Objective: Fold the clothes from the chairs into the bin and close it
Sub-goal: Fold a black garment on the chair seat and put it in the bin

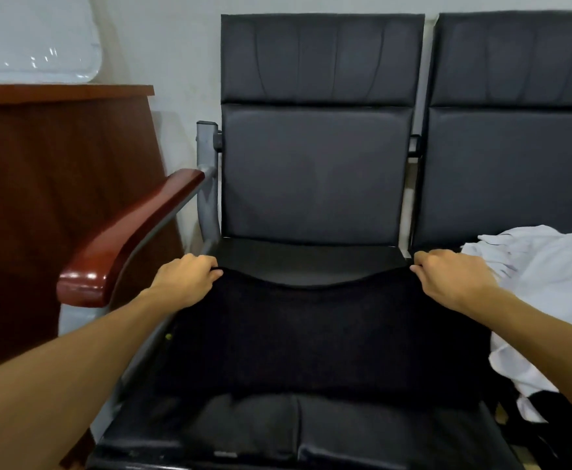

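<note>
at the frame's centre, left hand (189, 278) and right hand (449, 276) each pinch a far corner of the black garment (311, 334) spread on the black chair (315, 171); keeping that edge taut should give a square fold.

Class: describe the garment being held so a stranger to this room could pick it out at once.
Find the dark padded chair beside the red-brown wooden armrest. Across its seat lies a black garment, its far edge pinched by the left hand and right hand. Unlike the crumpled white garment on the next chair, it is black and spread out.
</note>
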`<act>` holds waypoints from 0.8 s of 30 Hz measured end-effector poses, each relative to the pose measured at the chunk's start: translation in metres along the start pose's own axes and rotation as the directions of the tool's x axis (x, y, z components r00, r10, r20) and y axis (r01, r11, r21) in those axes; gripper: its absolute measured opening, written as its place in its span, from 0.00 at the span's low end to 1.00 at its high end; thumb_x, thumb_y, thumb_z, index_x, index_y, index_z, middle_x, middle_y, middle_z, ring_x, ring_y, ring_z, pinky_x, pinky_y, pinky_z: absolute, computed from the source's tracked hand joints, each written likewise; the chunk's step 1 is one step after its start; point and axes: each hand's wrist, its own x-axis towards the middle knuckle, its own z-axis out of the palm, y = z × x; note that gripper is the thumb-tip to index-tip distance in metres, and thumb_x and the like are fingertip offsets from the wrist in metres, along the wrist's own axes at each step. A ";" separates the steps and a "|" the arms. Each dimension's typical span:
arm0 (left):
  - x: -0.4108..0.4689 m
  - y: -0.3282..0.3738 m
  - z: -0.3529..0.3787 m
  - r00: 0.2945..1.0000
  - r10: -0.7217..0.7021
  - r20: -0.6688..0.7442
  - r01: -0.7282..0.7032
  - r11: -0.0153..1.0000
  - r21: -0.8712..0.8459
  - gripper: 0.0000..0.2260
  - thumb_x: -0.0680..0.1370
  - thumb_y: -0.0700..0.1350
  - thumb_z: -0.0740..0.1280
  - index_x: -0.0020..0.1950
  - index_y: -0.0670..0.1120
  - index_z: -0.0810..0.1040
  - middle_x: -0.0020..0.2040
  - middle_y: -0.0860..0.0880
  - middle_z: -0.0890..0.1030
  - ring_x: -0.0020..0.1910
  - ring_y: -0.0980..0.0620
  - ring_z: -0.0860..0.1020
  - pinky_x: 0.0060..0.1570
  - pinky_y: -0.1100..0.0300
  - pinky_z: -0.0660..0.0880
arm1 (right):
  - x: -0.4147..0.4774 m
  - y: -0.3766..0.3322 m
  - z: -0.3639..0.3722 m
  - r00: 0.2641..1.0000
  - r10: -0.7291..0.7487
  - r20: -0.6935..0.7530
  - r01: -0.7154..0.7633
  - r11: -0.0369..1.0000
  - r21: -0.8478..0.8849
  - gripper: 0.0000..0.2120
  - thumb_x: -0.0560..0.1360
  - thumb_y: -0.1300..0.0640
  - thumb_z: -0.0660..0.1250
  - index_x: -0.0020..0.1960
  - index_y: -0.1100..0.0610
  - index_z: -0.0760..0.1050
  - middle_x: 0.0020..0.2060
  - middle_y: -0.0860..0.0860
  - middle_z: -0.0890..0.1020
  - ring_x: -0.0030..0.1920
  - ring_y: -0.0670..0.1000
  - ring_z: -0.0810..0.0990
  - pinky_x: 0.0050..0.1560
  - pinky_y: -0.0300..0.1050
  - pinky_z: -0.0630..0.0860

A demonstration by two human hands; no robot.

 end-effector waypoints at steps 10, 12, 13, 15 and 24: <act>0.046 -0.009 0.061 0.994 0.087 0.063 -0.098 0.974 0.206 0.12 0.83 0.53 0.55 0.57 0.50 0.75 0.53 0.50 0.78 0.52 0.50 0.78 0.50 0.54 0.74 | 0.038 -0.015 0.077 0.997 -0.077 -0.008 0.077 0.997 0.001 0.12 0.81 0.48 0.57 0.53 0.53 0.76 0.49 0.52 0.80 0.49 0.56 0.81 0.47 0.46 0.72; 0.044 -0.008 0.070 0.994 0.112 -0.007 -0.108 0.972 0.211 0.12 0.83 0.52 0.55 0.61 0.49 0.73 0.57 0.49 0.76 0.56 0.49 0.75 0.53 0.55 0.71 | 0.035 -0.020 0.091 0.998 -0.058 -0.027 0.058 0.998 -0.018 0.10 0.80 0.49 0.61 0.52 0.53 0.78 0.48 0.52 0.81 0.50 0.56 0.80 0.52 0.49 0.72; 0.042 -0.008 0.072 0.993 0.109 -0.032 -0.101 0.975 0.200 0.13 0.83 0.52 0.56 0.63 0.49 0.72 0.58 0.49 0.75 0.58 0.49 0.74 0.55 0.55 0.70 | 0.032 -0.022 0.094 0.999 -0.036 -0.007 0.036 0.999 -0.025 0.10 0.80 0.49 0.60 0.53 0.52 0.77 0.50 0.52 0.81 0.53 0.55 0.79 0.53 0.49 0.70; 0.036 -0.007 0.075 0.992 0.093 -0.080 -0.078 0.982 0.169 0.16 0.82 0.53 0.57 0.68 0.49 0.70 0.62 0.49 0.72 0.62 0.49 0.71 0.61 0.54 0.67 | 0.024 -0.028 0.097 1.000 -0.015 0.003 0.015 1.000 -0.008 0.12 0.80 0.48 0.59 0.58 0.51 0.76 0.53 0.51 0.79 0.56 0.54 0.77 0.56 0.49 0.67; -0.036 0.043 0.067 0.980 0.172 0.104 -0.174 0.985 0.016 0.28 0.79 0.44 0.60 0.78 0.46 0.56 0.76 0.46 0.54 0.76 0.45 0.54 0.75 0.49 0.53 | -0.044 -0.090 0.047 0.880 -0.301 0.368 0.141 0.905 0.402 0.27 0.82 0.42 0.53 0.77 0.49 0.55 0.77 0.48 0.57 0.76 0.51 0.56 0.73 0.50 0.57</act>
